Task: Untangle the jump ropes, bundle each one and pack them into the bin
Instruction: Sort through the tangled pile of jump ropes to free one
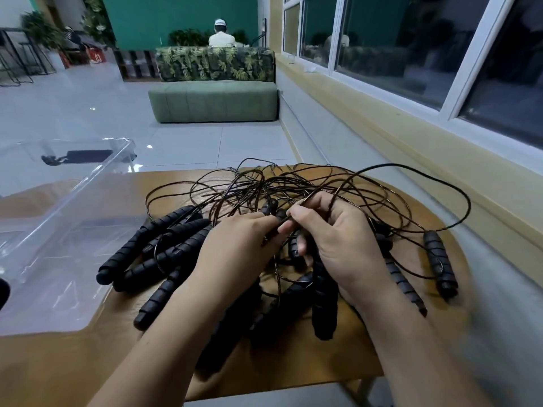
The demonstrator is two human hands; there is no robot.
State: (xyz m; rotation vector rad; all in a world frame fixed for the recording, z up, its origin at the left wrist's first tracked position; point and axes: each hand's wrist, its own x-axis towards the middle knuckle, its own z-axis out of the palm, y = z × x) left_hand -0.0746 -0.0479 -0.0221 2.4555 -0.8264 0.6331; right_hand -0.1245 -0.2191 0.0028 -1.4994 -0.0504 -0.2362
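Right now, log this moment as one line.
stage: untangling | jump ropes: tangled pile on table | left hand: pinches one | right hand: pinches one | bin: clear, left of pile

The single head view (wide-angle) looks forward and down, close over the table point(293, 368).

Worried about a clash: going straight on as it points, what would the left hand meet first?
Likely the right hand, whose fingers pinch the tangled cords just ahead; depth unclear.

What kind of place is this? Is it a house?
Probably a shared lounge or lobby rather than a home: a long green bench, leafy plants and another person sitting far back.
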